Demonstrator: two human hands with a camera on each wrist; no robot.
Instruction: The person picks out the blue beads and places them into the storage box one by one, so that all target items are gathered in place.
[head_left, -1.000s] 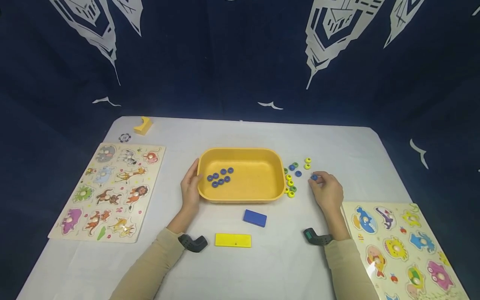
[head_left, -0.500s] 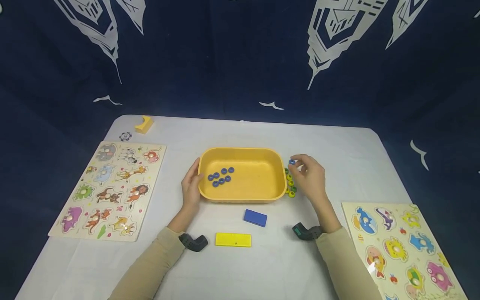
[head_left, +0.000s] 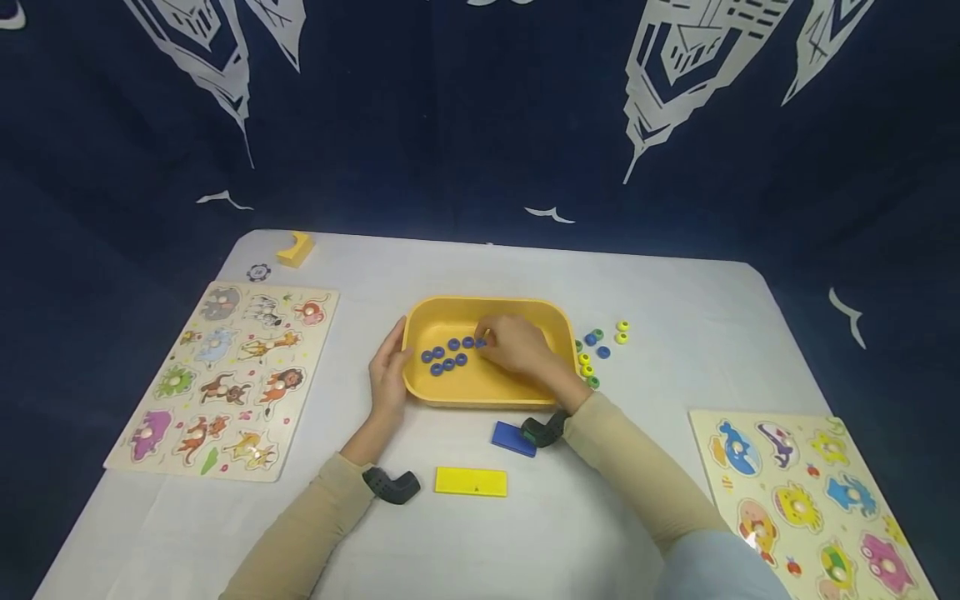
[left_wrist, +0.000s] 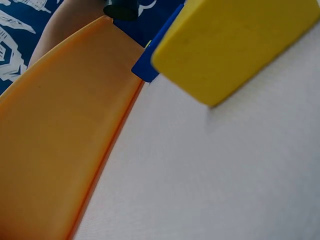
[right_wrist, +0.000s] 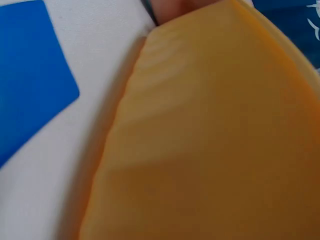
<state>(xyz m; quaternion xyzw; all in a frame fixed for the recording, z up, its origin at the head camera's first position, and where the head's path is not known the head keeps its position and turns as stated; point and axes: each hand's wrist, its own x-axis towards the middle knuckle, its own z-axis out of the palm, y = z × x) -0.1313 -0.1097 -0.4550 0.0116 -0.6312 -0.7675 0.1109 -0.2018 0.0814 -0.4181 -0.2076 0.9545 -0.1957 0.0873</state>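
A yellow tray (head_left: 495, 387) stands on the white table, with several blue ring-shaped beads (head_left: 448, 364) grouped in its left half. My left hand (head_left: 387, 375) holds the tray's left side, thumb at the rim and fingers along the outer wall. Inside the tray, my right hand (head_left: 513, 343) pinches a blue bead (head_left: 481, 342) close to the tray floor, beside the end of the upper row of beads. Fingers partly cover that bead. Neither wrist view shows the beads; the tray wall (left_wrist: 65, 125) fills much of the left one and the tray (right_wrist: 210, 125) most of the right.
Loose yellow, green and blue beads (head_left: 603, 352) lie right of the tray. In front are a blue block (head_left: 510, 439), partly behind the right wrist camera, and a yellow block (head_left: 471, 481). Animal puzzle boards (head_left: 225, 383) (head_left: 806, 500) flank both sides. A yellow arch block (head_left: 296, 250) sits far left.
My right hand has carried a blue bead from the table right of the tray, over the rim, into the tray beside the others. The left hand keeps its place on the tray.
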